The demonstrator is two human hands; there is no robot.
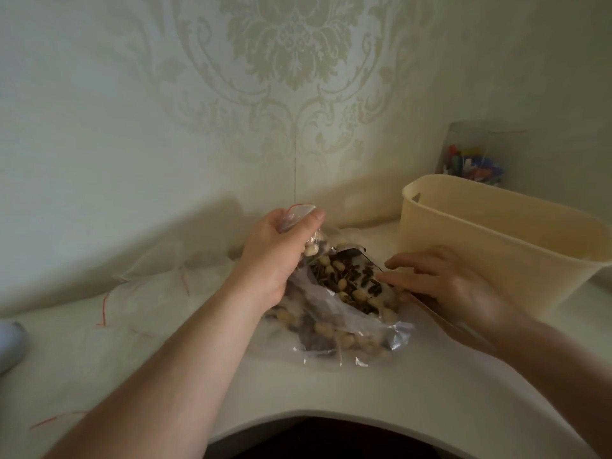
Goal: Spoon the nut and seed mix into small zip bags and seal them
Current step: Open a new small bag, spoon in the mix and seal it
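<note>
My left hand (271,260) grips a small clear zip bag (298,212) with a red seal strip, holding it upright by its upper part. A few pale nuts show in it just below my thumb. A large clear bag of nut and seed mix (344,316) lies open on the white table (381,402) beneath both hands. A dark spoon (352,252) sits in the mix, and its handle runs back under my right hand (443,283). That hand lies over the handle with its fingers nearly straight and the thumb hidden.
A cream plastic bin (496,246) stands close behind my right hand. A clear container of coloured items (473,167) is at the back right. Several empty zip bags (149,279) lie at the left. A grey-blue object (10,342) sits at the left edge. The table front curves inward.
</note>
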